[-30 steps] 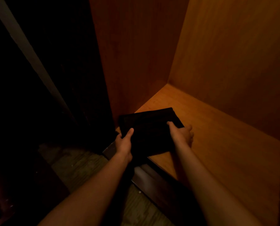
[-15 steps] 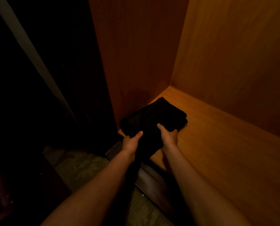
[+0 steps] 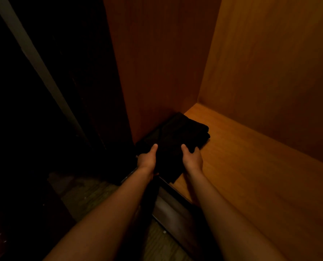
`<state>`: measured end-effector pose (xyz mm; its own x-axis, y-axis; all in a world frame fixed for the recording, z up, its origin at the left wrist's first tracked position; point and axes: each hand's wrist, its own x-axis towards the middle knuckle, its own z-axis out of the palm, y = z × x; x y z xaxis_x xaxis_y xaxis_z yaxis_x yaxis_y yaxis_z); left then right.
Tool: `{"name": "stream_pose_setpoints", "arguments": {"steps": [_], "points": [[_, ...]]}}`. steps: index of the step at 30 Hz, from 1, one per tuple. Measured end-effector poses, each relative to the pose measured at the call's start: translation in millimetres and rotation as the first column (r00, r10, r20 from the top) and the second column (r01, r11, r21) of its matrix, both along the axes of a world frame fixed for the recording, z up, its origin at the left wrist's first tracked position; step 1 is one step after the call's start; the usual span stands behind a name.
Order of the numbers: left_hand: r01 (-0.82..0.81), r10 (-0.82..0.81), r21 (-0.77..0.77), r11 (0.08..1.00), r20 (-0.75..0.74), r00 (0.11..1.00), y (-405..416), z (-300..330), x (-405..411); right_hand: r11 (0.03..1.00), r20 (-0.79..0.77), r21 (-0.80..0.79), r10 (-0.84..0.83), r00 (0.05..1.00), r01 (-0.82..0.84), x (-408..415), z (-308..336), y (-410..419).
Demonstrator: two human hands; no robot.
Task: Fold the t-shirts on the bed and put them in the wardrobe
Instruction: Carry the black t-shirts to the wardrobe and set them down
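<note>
A folded dark t-shirt [image 3: 177, 140] lies on the shelf [image 3: 251, 176] of the wardrobe [image 3: 270, 63], at the shelf's 9 o'clock side, its left edge against the side wall [image 3: 153, 63]. Its far end reaches towards the back corner at 12 o'clock. Its near end overhangs the front lip at 6 o'clock, above the dark rail [image 3: 168, 206] and the floor [image 3: 93, 200].

The left hand [image 3: 147, 160] holds the near left edge, thumb lying on top; its fingers are hidden beneath or behind the cloth. The right hand [image 3: 192, 159] grips the near right edge, thumb on top and fingers curled round the side. Neither has let go.

Handling, as a judgement: the garment looks light, soft and limp, with no stiffness of its own. The folds hold only while the bundle is supported from below or pressed flat. It is not fragile and not slippery, though the smooth shelf should let it slide easily. The best hold is the one shown, at the two near side edges with thumbs above, so that all layers are pinched together. Lifting by one corner or by the top layer alone would probably let it unfold. The far right corner, at 1 o'clock, already looks bunched and uneven. In this dim light the separate layers cannot be told apart.

Placement seems nearly done; the overhang remains to be pushed in.
</note>
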<state>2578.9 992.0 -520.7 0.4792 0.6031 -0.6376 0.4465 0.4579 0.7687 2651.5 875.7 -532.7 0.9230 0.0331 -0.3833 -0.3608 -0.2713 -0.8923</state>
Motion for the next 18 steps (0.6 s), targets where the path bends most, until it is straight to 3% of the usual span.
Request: {"name": "stream_pose_setpoints", "arguments": {"steps": [2,3,5,7,8,12,14,18], "points": [[-0.015,0.059,0.340,0.940,-0.119,0.991,-4,9,-5,0.999,-0.019,0.021,0.031,0.999,-0.031,1,-1,2],[0.023,0.061,0.527,0.849,-0.141,0.988,-7,14,-8,0.999,-0.021,0.033,0.039,0.999,-0.038,1,-1,4],[0.107,-0.022,0.829,0.549,-0.114,0.993,-12,18,-15,0.997,-0.016,0.061,0.046,0.999,-0.045,2,-3,5],[0.187,-0.183,0.937,0.294,-0.136,0.974,-11,16,-14,0.994,-0.021,0.095,0.049,0.999,-0.047,4,-5,5],[0.262,-0.266,0.934,0.242,-0.196,0.944,-8,14,-12,0.992,-0.026,0.119,0.049,0.998,-0.045,4,-6,4],[0.547,-0.449,0.818,0.178,-0.427,0.785,6,-6,-8,0.990,-0.072,0.134,-0.038,0.997,0.047,3,-9,3],[0.560,-0.461,0.810,0.175,-0.435,0.773,8,-19,-8,0.990,-0.079,0.091,-0.099,0.992,0.106,-2,-10,3],[0.528,-0.452,0.821,0.218,-0.395,0.800,6,-28,-1,0.991,-0.075,0.107,-0.067,0.995,0.075,-4,-9,9]]}}
